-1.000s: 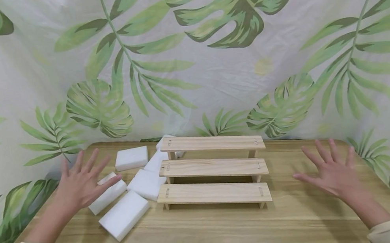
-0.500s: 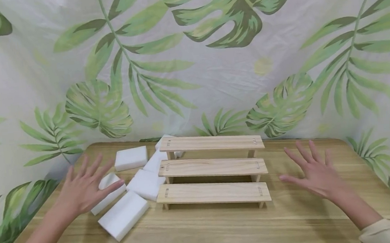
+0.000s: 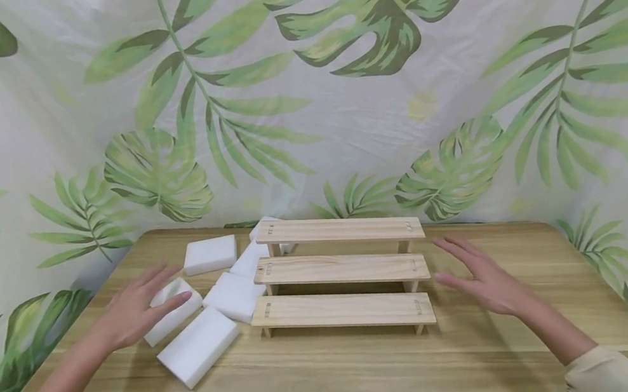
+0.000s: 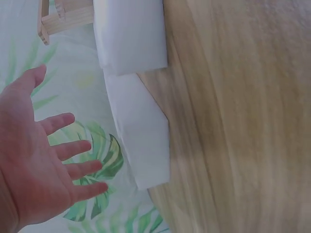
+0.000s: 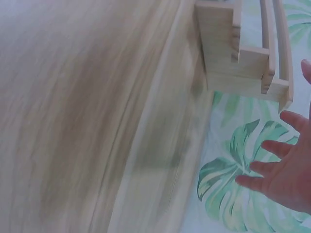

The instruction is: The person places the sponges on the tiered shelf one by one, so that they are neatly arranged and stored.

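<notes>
A three-step wooden display stand (image 3: 342, 311) stands on the table, its pale planks rising toward the back. To its left lie several white foam blocks (image 3: 199, 347), some partly behind the stand. My left hand (image 3: 130, 310) hovers over the leftmost block with fingers extended and holds nothing; the left wrist view shows its spread fingers near two white blocks (image 4: 141, 131). On the other side, my right hand (image 3: 486, 277) is held beside the stand's right end, fingers straight and palm turned inward. In the right wrist view the stepped side panel (image 5: 223, 48) shows above that hand.
The wood-grain table (image 3: 333, 379) ends at a back edge against a leaf-patterned curtain (image 3: 341, 123). Bare tabletop shows in front of the stand and to its right.
My right hand has moved left toward the stand and turned its palm inward. My left hand has tilted and lowered slightly, its fingers closer together. Stand and blocks stay put.
</notes>
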### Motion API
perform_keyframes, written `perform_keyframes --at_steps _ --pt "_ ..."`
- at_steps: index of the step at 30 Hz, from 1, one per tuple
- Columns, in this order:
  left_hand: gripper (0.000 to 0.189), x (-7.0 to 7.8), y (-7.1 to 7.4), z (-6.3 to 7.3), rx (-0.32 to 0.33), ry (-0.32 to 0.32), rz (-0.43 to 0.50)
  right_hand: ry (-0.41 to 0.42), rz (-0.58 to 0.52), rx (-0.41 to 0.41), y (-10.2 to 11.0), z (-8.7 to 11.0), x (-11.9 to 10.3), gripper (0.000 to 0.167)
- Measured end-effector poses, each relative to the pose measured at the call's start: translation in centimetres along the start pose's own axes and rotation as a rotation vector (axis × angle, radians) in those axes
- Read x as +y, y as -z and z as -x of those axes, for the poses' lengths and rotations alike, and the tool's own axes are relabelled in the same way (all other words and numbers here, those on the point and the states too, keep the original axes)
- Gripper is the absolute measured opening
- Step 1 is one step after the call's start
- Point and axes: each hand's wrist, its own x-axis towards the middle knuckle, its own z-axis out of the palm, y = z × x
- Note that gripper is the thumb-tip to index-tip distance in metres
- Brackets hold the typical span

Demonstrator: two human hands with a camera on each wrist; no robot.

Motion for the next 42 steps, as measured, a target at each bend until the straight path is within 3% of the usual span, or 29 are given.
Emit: perform_keyframes --at_steps 5,15,23,32,42 --pt "0.066 -0.8 0.0 0.3 0.006 0.011 0.08 0.009 -0.146 0.0 -0.4 -0.8 -0.7 0.063" --pt "0.063 -2.6 -0.6 0.9 0.034 0.012 0.068 -0.027 -0.31 0.0 -1.5 -1.9 -1.3 0.065" --pt "0.065 -3.4 -0.9 1.2 0.007 0.027 0.036 -0.036 -0.313 0.008 -2.4 -2.6 -1.0 0.053" --pt "0.078 -4.5 -1.1 0.9 -0.003 0.028 0.015 -0.028 -0.307 -0.01 -2.2 -2.7 -0.7 0.052" --pt "0.08 -4.8 -0.9 0.5 -0.021 0.031 0.019 -0.031 -0.267 -0.019 -2.0 -2.7 -0.8 0.051"
